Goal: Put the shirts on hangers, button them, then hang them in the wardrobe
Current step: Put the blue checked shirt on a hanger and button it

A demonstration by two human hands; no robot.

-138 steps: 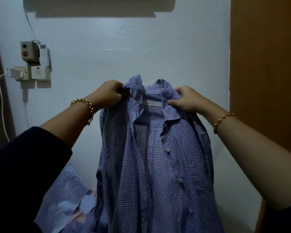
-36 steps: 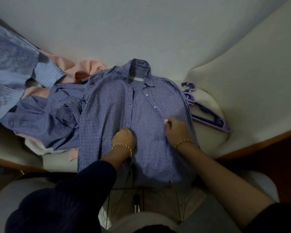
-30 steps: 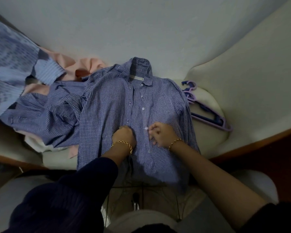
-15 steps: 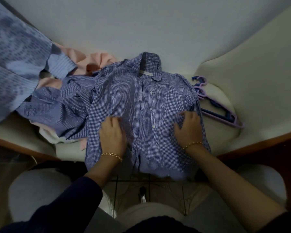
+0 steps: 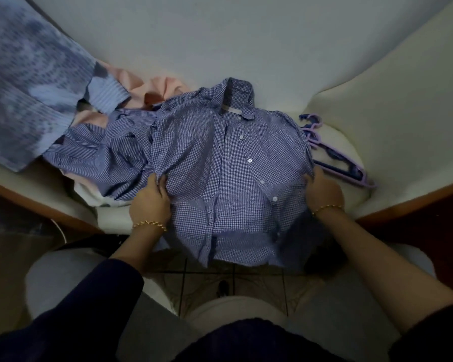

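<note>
A blue gingham shirt lies front-up on the white bed, collar away from me, its hem hanging over the near edge. My left hand grips the shirt's left side seam, fingers curled into the cloth. My right hand holds the right side seam the same way. Purple hangers lie on the bed just right of the shirt, partly hidden under it.
A striped blue shirt and a pink garment are heaped left of the gingham shirt. A pale blue patterned garment covers the far left. The bed's wooden frame runs along both sides; tiled floor shows below.
The shirt went from held up by the collar to lying on the bed. My hands moved from its middle outward to the two side seams and now grip them.
</note>
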